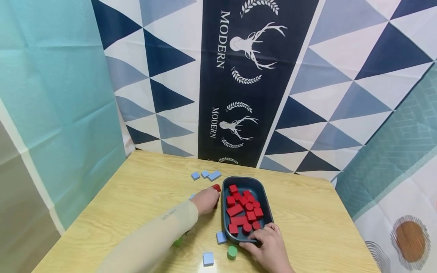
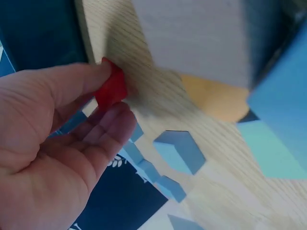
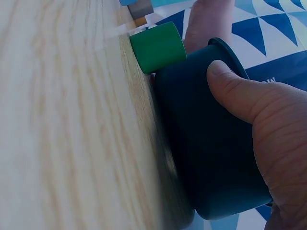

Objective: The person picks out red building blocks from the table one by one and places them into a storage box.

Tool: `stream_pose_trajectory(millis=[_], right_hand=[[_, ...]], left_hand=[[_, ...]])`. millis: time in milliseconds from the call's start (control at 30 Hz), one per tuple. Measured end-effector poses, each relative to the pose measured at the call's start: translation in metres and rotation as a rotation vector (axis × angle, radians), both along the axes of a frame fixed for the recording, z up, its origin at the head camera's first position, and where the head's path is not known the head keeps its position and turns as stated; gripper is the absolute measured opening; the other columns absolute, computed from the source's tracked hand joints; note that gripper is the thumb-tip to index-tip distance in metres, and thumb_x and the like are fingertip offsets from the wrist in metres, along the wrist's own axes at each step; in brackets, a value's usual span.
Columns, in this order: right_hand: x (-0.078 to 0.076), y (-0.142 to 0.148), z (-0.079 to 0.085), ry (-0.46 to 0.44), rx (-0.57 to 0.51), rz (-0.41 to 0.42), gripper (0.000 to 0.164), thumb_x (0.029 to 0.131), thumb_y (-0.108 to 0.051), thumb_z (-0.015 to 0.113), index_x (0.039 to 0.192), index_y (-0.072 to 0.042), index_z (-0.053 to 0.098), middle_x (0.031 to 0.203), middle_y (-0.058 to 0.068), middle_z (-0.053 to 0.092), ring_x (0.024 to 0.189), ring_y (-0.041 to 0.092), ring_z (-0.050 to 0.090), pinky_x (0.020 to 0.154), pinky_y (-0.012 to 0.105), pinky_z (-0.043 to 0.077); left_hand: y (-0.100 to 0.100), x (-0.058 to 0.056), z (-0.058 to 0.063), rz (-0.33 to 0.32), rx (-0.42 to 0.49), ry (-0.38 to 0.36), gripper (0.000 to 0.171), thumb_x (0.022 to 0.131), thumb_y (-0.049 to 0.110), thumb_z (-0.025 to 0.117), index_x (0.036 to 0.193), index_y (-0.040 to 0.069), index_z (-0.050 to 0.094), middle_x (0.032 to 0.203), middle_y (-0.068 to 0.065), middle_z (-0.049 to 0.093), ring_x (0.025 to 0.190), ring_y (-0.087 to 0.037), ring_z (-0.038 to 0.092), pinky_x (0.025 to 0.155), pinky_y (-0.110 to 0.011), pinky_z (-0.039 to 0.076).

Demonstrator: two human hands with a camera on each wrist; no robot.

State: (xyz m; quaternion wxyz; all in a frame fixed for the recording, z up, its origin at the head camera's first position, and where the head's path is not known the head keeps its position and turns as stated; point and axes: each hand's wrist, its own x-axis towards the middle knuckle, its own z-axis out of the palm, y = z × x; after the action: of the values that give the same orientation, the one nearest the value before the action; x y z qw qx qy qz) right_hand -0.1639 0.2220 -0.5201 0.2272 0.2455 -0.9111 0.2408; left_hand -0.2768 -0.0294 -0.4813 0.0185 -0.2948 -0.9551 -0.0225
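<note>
My left hand (image 1: 206, 200) is just left of the dark blue tray (image 1: 226, 182). It pinches a red block (image 2: 113, 87) between thumb and fingertips, low over the table; whether the block touches the wood cannot be told. In the head view the hand partly hides that block. My right hand (image 1: 271, 244) grips the tray's near right corner, the thumb outside against the wall and the fingers over the rim. Inside the tray lie several red blocks (image 1: 234, 210), some cubes, some cylinders and some longer bars.
Several light blue blocks (image 1: 214, 175) lie beyond the left hand. Nearer, a blue block (image 1: 221, 237) sits by the tray's near left corner, with another blue cube (image 1: 208, 259) and a green cylinder (image 1: 232, 252). A green piece (image 1: 178, 242) shows partly behind the left sleeve.
</note>
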Motion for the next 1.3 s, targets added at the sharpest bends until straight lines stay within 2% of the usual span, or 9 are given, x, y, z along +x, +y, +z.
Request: stream_pose_trajectory(millis=[167,267,500,600,667,800,967,1133,1300], right_hand=[[0.0,0.001,0.0,0.033,-0.012,0.018,0.027,0.064,-0.048,0.089,0.065,-0.032,0.067,0.062,-0.029,0.053,0.062,-0.001,0.045,0.081,0.039,0.034],[0.0,0.001,0.0,0.044,-0.016,0.029,0.027,0.064,-0.047,0.09,0.065,-0.031,0.067,0.062,-0.028,0.054,0.062,-0.001,0.045,0.081,0.039,0.034],[-0.001,0.002,0.0,0.054,-0.009,0.032,0.029,0.066,-0.05,0.088,0.065,-0.029,0.068,0.063,-0.025,0.056,0.063,0.0,0.045,0.081,0.038,0.033],[-0.001,0.004,0.001,0.068,-0.022,0.032,0.029,0.065,-0.049,0.089,0.065,-0.029,0.068,0.063,-0.025,0.056,0.063,0.0,0.045,0.08,0.039,0.034],[-0.001,0.004,0.002,0.083,-0.037,0.041,0.029,0.063,-0.047,0.09,0.065,-0.029,0.067,0.063,-0.025,0.055,0.062,-0.001,0.045,0.079,0.04,0.035],[-0.002,0.002,0.0,0.114,-0.053,0.071,0.029,0.063,-0.044,0.091,0.065,-0.029,0.066,0.064,-0.025,0.055,0.062,0.0,0.046,0.078,0.041,0.036],[-0.002,0.002,-0.005,0.132,-0.053,0.081,0.028,0.065,-0.044,0.09,0.065,-0.028,0.067,0.064,-0.024,0.056,0.063,0.0,0.047,0.078,0.04,0.035],[-0.002,0.003,-0.006,0.124,-0.042,0.08,0.029,0.066,-0.047,0.088,0.065,-0.028,0.066,0.064,-0.023,0.056,0.063,0.001,0.048,0.08,0.04,0.034],[-0.002,0.004,-0.003,0.133,-0.035,0.087,0.03,0.068,-0.049,0.086,0.066,-0.027,0.067,0.064,-0.021,0.058,0.062,0.002,0.049,0.079,0.042,0.035]], left_hand=[[-0.006,0.003,0.002,-0.021,-0.063,-0.004,0.012,0.086,0.006,0.069,0.079,0.013,0.063,0.073,-0.002,0.061,0.068,-0.014,0.06,0.063,-0.03,0.056],[-0.013,0.002,0.009,0.002,-0.034,-0.029,0.011,0.085,0.011,0.072,0.078,0.015,0.064,0.073,0.001,0.061,0.065,-0.013,0.059,0.059,-0.032,0.055],[-0.029,-0.004,0.055,0.195,0.198,-0.089,0.012,0.081,0.015,0.072,0.091,0.018,0.067,0.081,0.004,0.06,0.071,-0.013,0.053,0.06,-0.033,0.051],[-0.018,0.001,0.073,0.172,0.323,-0.114,0.017,0.081,0.014,0.071,0.098,0.017,0.069,0.089,0.004,0.063,0.073,-0.013,0.054,0.064,-0.032,0.051],[-0.005,0.008,0.077,0.114,0.374,-0.16,0.021,0.082,0.015,0.071,0.103,0.017,0.07,0.094,0.005,0.065,0.076,-0.011,0.054,0.067,-0.031,0.052],[0.027,0.023,0.071,0.007,0.338,-0.281,0.021,0.084,0.021,0.074,0.105,0.021,0.07,0.097,0.008,0.065,0.082,-0.007,0.053,0.072,-0.026,0.051],[0.053,0.027,0.05,-0.05,0.186,-0.276,0.014,0.084,0.027,0.075,0.097,0.025,0.07,0.081,0.011,0.061,0.075,-0.007,0.051,0.066,-0.026,0.05],[0.064,0.024,0.024,-0.08,0.01,-0.095,0.007,0.087,0.032,0.072,0.085,0.026,0.07,0.072,0.012,0.062,0.067,-0.008,0.054,0.063,-0.03,0.051],[0.069,0.023,0.009,-0.061,-0.117,0.099,0.009,0.088,0.034,0.069,0.086,0.026,0.072,0.079,0.006,0.068,0.068,-0.016,0.057,0.064,-0.034,0.051]])
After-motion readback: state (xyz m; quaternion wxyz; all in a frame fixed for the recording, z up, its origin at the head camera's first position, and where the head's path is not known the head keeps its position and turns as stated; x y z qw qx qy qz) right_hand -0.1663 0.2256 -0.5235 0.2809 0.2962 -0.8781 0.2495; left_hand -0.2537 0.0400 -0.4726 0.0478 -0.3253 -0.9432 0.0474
